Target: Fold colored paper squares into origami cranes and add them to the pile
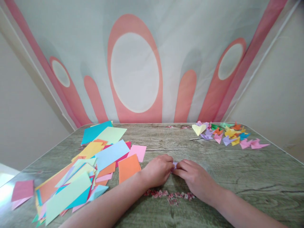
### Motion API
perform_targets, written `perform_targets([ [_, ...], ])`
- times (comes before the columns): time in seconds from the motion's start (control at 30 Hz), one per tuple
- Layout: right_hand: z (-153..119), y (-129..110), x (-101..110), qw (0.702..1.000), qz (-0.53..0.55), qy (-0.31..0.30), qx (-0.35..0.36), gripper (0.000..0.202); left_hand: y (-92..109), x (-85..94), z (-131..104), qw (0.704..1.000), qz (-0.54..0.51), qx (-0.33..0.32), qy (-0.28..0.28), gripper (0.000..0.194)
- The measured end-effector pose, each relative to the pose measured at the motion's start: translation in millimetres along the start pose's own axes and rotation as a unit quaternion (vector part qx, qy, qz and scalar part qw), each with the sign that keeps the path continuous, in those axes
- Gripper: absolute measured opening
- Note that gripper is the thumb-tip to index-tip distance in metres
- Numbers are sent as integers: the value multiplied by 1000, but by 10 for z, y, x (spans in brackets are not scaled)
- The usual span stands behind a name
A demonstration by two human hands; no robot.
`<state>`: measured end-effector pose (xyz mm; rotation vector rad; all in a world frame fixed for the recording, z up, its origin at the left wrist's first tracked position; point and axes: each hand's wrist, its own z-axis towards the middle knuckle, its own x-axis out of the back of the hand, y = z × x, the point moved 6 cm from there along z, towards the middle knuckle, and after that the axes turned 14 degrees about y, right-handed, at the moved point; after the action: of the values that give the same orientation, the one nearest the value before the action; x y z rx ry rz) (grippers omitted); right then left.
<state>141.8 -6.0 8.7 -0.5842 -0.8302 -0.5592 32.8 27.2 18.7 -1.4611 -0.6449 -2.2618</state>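
Near the middle of the wooden-patterned table (237, 177), a small piece of purple paper (175, 165) shows between my two hands. My left hand (158, 170) has its fingers closed on the paper's left side. From the right, my right hand (195, 177) pinches the same piece with thumb and fingers. Most of the paper is hidden by the fingers, so its folded shape cannot be made out. An orange paper stack (129, 167) lies just left of my left wrist.
Loose coloured paper sheets (68, 193) are heaped on the left, with pink squares (22, 191) at the edge. Several folded paper figures (229, 134) and a pale yellow paper heart (199, 129) sit at the back right. A flower pattern (171, 194) runs across the tabletop. Behind hangs a patterned cloth (171, 47).
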Motion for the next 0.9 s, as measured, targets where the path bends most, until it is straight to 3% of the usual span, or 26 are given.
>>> perform_targets([
  [0.23,17,1,24,998,-44,-51,18,17,-1,18,-7,1000,3,3,14,17],
  [0.43,5,53,74,997,-51,-47,28,15,-11,74,-26,1000,-3,-25,17,25],
  [0.67,-28,144,129,998,-24,-52,25,22,-12,111,-62,995,22,-90,-24,28],
  [0.9,-27,194,180,998,-26,-53,20,20,36,198,-123,993,82,-65,-62,24],
])
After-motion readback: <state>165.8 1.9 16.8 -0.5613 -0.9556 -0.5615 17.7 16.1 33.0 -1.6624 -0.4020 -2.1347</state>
